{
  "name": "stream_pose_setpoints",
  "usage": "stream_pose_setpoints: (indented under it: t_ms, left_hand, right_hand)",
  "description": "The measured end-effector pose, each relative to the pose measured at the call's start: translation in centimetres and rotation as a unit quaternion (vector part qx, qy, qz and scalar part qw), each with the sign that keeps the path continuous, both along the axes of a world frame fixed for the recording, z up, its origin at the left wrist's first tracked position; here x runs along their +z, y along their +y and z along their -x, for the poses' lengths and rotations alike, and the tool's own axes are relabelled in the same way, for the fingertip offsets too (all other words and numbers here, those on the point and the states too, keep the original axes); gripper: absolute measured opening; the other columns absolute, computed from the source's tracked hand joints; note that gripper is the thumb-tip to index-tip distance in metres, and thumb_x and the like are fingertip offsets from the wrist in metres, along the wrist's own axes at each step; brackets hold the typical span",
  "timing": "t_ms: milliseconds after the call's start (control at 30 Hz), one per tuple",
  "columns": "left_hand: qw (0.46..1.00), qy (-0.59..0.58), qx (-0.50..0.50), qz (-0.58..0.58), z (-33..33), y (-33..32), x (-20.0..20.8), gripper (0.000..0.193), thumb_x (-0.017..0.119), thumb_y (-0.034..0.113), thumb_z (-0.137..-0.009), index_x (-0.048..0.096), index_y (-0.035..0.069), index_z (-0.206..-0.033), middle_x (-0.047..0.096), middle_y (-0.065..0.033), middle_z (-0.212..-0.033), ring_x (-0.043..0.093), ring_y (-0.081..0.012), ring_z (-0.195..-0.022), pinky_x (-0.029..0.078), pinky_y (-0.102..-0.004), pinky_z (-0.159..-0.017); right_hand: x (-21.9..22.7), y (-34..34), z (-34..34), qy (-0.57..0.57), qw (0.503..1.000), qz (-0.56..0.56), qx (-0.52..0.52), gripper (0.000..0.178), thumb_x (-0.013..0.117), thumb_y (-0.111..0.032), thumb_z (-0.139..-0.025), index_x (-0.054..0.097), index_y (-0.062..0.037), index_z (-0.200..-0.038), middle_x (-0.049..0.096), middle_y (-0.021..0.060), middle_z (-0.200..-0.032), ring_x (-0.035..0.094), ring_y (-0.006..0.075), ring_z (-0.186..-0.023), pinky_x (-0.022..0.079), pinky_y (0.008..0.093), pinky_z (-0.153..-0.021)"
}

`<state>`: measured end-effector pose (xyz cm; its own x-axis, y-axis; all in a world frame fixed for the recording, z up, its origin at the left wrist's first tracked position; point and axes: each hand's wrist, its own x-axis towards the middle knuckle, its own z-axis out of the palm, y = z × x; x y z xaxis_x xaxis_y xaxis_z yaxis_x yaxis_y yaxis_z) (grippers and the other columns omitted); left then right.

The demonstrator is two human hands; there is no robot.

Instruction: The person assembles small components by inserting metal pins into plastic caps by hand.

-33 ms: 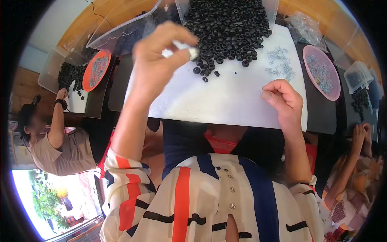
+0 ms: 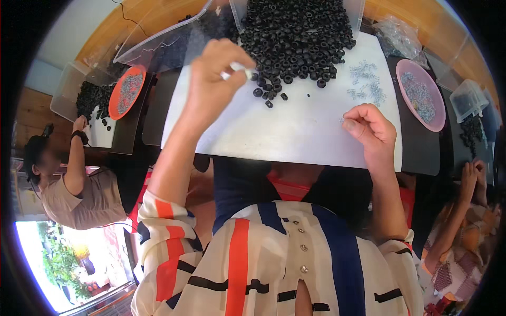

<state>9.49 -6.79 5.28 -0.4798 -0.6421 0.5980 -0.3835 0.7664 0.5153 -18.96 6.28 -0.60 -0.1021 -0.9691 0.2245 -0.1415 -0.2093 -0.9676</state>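
My left hand (image 2: 217,73) is raised at the near left side of a heap of small round black parts (image 2: 298,42), which look like rubber or plastic caps with a hole. Its thumb and forefinger are closed together, with something whitish at their tips. Whether a black part is pinched there I cannot tell. My right hand (image 2: 373,131) is held over the right part of the white sheet (image 2: 253,129), thumb and forefinger pinched. A tiny pale metal piece, like a small spring, shows at its fingertips. Beyond it lies a loose patch of small metal springs (image 2: 367,83).
A clear plastic bin (image 2: 158,45) stands at the back left. A pink bowl (image 2: 421,95) of springs is at the right, an orange bowl (image 2: 126,92) at the left. A clear bag (image 2: 398,39) lies at the back right. People work on both sides.
My left hand has shifted slightly right and nearer to me, at the edge of the black heap. My right hand stays put.
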Motion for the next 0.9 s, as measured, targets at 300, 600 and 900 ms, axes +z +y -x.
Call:
stream_pose_setpoints:
  t_ms: [300, 600, 900]
  left_hand:
    - [0.984, -0.151, -0.030, 0.089, 1.1, -2.6, -4.4, 0.028, 0.064, -0.009, -0.068, 0.069, 0.003, -0.094, 0.058, -0.0090, -0.090, 0.054, -0.0295, -0.092, 0.048, -0.0385, -0.079]
    - [0.961, -0.261, -0.063, 0.063, 2.0, -4.8, -2.3, 0.018, 0.069, 0.001, -0.066, 0.066, 0.003, -0.084, 0.056, -0.0074, -0.087, 0.052, -0.0275, -0.096, 0.049, -0.0382, -0.077]
    - [0.949, -0.292, -0.106, 0.048, 2.6, -5.8, -1.6, 0.019, 0.071, 0.005, -0.063, 0.064, 0.002, -0.081, 0.056, -0.0077, -0.086, 0.053, -0.0278, -0.092, 0.049, -0.0373, -0.075]
  right_hand:
    - [-0.5, 0.4, 0.0, 0.037, 0.999, 0.012, -0.018, 0.007, 0.065, -0.004, -0.088, 0.062, 0.0014, -0.092, 0.063, 0.0005, -0.083, 0.056, 0.0068, -0.077, 0.045, 0.0218, -0.072]
    - [-0.5, 0.1, -0.1, 0.059, 0.998, 0.031, -0.006, 0.007, 0.065, -0.003, -0.087, 0.062, 0.0015, -0.091, 0.062, 0.0014, -0.081, 0.055, 0.0079, -0.075, 0.046, 0.0228, -0.071]
    - [-0.5, 0.0, -0.2, 0.081, 0.996, 0.047, -0.010, 0.007, 0.066, -0.003, -0.087, 0.062, 0.0015, -0.090, 0.063, 0.0036, -0.079, 0.057, 0.0098, -0.073, 0.046, 0.0242, -0.069]
